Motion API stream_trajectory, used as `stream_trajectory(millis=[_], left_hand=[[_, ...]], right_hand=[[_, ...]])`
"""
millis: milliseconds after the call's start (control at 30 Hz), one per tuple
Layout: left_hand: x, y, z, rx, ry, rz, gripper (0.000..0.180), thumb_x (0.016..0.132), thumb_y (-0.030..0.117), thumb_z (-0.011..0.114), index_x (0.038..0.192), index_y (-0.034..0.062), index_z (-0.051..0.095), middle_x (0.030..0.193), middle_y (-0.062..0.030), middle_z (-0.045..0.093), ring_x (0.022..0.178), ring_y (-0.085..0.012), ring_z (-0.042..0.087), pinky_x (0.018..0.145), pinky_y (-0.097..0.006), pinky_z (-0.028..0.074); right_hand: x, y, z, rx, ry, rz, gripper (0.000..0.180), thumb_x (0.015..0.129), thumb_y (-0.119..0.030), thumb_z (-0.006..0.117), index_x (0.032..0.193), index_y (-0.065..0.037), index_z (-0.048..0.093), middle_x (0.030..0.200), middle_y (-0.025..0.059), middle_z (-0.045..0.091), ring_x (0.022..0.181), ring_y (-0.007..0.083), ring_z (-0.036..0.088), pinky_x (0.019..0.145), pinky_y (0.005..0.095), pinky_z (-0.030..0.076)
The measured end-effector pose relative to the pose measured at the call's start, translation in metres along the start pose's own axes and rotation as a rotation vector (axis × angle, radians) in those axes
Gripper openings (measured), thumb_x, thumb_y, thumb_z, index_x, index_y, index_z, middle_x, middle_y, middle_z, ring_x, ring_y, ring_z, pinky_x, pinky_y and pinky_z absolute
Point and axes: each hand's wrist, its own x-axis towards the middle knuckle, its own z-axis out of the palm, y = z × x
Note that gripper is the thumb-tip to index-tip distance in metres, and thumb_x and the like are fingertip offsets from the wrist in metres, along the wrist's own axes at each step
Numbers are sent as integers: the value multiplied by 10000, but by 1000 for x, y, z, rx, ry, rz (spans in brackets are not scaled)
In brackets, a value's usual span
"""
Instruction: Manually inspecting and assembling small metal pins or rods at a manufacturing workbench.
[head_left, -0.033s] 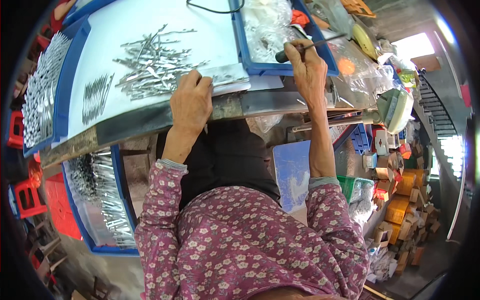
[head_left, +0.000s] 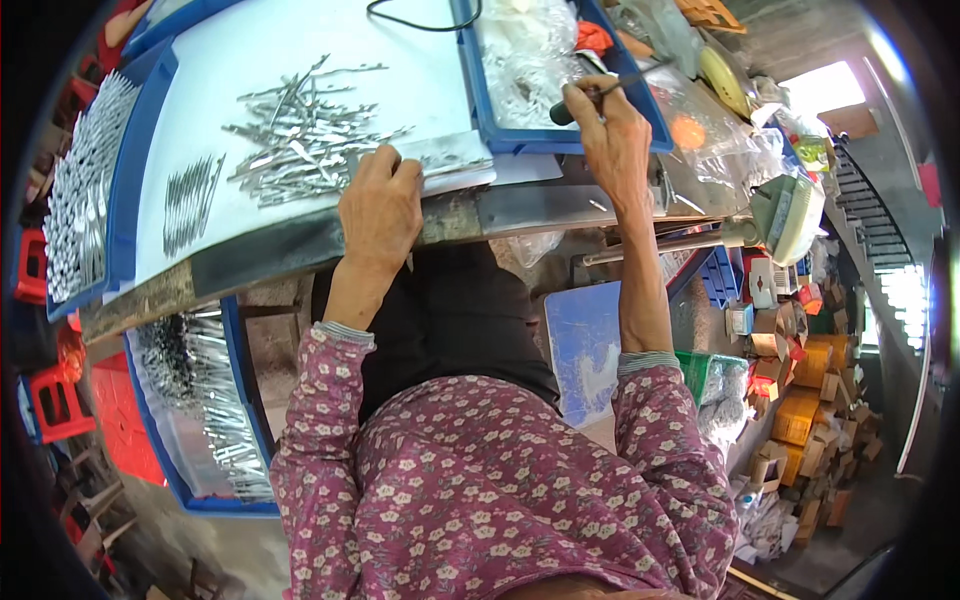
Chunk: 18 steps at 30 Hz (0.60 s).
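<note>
My right hand (head_left: 617, 140) is closed around a screwdriver-like tool (head_left: 565, 113) with a dark handle. Its thin shaft points up and to the right, past the fingers and over the rim of a blue tray (head_left: 520, 140). At the front edge of the table, my left hand (head_left: 380, 208) rests with curled fingers beside a flat metal strip (head_left: 450, 152). Whatever those fingers grip is hidden. Just beyond them lies a loose heap of thin metal pieces (head_left: 300, 135) on a white sheet (head_left: 400, 60). Farther left, similar pieces form a neat row (head_left: 190, 205).
A blue tray (head_left: 135, 170) of stacked metal handles stands at the left. Below the table, another blue tray (head_left: 240, 390) holds more metal parts. A lamp head (head_left: 785, 225) juts out at the right. A black cable (head_left: 425, 25) lies at the far side.
The view has shifted very slightly. In my right hand the tool's shaft has swung a little. My left hand stays at the same spot by the table edge.
</note>
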Motion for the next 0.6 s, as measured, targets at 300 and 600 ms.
stream_trajectory(millis=[300,600], left_hand=[[1,-4,5,63,20,113,90,694,11,615,759,26,555,782,-93,486,764,-267,511,646,-354,446],[-19,-22,-38,-97,141,-119,71,729,2,595,793,16,569,777,-121,487,747,-307,504,643,-375,408]], right_hand=[[29,57,33,-187,-422,-154,150,758,-96,515,872,-31,588,706,171,588,651,326,574,617,391,436],[46,74,66,-274,-709,-238,152,663,-128,541,719,5,586,674,218,583,678,385,591,599,451,451]])
